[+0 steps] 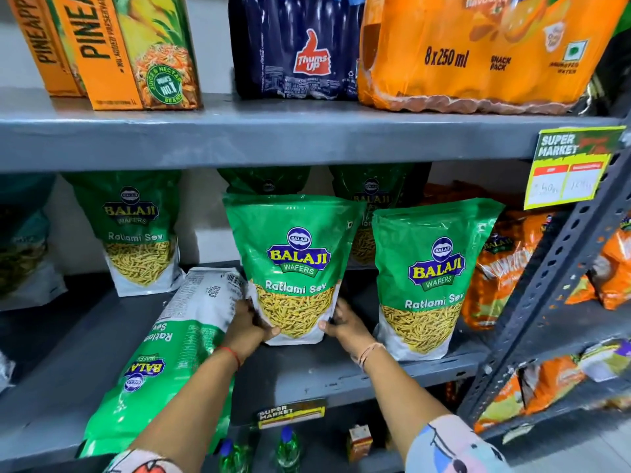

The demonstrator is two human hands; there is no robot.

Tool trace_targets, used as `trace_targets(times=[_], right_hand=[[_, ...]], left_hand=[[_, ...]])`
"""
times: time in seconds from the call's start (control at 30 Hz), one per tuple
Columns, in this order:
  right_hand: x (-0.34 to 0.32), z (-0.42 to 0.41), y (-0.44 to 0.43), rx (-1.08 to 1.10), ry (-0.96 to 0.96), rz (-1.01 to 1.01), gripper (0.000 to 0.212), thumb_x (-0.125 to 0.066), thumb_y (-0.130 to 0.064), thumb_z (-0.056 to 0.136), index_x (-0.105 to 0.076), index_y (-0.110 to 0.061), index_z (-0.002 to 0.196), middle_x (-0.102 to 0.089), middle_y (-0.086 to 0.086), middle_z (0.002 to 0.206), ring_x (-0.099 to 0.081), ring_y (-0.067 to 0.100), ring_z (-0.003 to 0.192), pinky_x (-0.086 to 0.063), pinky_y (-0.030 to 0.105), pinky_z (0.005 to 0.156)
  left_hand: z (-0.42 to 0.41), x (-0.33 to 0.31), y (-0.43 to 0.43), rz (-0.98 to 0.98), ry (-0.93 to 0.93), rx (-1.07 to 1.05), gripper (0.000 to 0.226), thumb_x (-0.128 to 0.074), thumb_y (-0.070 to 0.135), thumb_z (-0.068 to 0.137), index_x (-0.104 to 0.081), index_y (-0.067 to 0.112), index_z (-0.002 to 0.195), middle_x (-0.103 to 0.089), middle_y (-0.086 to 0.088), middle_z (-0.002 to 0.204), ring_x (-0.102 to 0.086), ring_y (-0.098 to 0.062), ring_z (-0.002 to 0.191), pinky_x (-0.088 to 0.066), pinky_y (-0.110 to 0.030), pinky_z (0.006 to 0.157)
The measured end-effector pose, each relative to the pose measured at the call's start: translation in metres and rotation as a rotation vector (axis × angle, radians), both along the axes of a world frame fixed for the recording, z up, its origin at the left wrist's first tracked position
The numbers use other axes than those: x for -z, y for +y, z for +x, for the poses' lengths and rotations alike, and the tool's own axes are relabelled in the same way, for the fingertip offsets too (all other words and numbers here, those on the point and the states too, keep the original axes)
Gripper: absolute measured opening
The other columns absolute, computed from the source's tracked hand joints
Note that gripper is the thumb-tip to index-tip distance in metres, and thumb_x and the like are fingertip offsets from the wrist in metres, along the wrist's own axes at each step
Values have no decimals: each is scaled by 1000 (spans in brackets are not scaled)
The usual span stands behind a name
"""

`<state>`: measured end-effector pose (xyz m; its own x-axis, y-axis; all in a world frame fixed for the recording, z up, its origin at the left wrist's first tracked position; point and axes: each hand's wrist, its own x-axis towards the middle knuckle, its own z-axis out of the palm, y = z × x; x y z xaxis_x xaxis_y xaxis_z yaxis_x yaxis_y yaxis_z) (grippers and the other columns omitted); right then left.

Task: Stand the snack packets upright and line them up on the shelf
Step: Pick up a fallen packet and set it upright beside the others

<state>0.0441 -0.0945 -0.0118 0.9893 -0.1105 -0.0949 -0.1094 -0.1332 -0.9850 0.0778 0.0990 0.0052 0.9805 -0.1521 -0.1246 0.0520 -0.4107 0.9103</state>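
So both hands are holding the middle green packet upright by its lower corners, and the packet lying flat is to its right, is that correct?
Not quite: in the head view both hands, left hand and right hand, hold the middle green packet upright, but the flat packet lies to its left.

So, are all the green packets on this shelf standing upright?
No: one green packet lies flat with its back up, left of the upright packet held by both hands.
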Motion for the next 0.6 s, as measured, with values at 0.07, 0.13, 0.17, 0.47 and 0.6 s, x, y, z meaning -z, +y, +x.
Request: trace_targets(times=[0.07, 0.13, 0.17, 0.47, 0.6], right_hand=[[4, -2, 0, -10, 11, -25, 58, -52, 7, 84, -30, -6, 136, -41, 17, 142, -38, 31, 131, -27, 50, 113], [5, -6, -1, -24, 25, -54, 54, -51, 4, 86, -31, -6, 135, -43, 16, 140, -39, 30, 130, -27, 49, 113], [6, -9, -1, -35, 33, -72, 52, -50, 3, 86, -32, -6, 134, -43, 17, 140, -39, 30, 130, -28, 49, 113], [6, -38, -5, -66, 53, -175, 56, -51, -5, 88, -25, -11, 137, -46, 17, 136, -40, 32, 128, -29, 42, 112], [5, -48, -5, -85, 51, -179, 59, -52, -7, 89, -23, -13, 140, -41, 12, 141, -38, 26, 129, -27, 40, 113]], left_hand=[[-6, -2, 0, 125, -31, 2, 55, -76, 10, 68, -47, 4, 115, -57, -11, 113, -52, -24, 104, -40, -27, 85], [-15, -4, -1, 206, -39, 7, 50, -76, 18, 69, -52, 3, 109, -62, -16, 115, -56, -30, 106, -43, -34, 86], [-20, -6, -2, 246, -41, 8, 47, -76, 20, 70, -53, 2, 107, -62, -16, 114, -56, -30, 104, -42, -32, 83], [-56, -10, -1, 301, -57, -10, 35, -75, 24, 70, -43, 11, 74, -55, -11, 87, -51, -22, 82, -37, -31, 68], [-67, -10, -1, 280, -62, -14, 36, -76, 23, 70, -52, 4, 88, -63, -19, 104, -58, -31, 97, -45, -34, 79]])
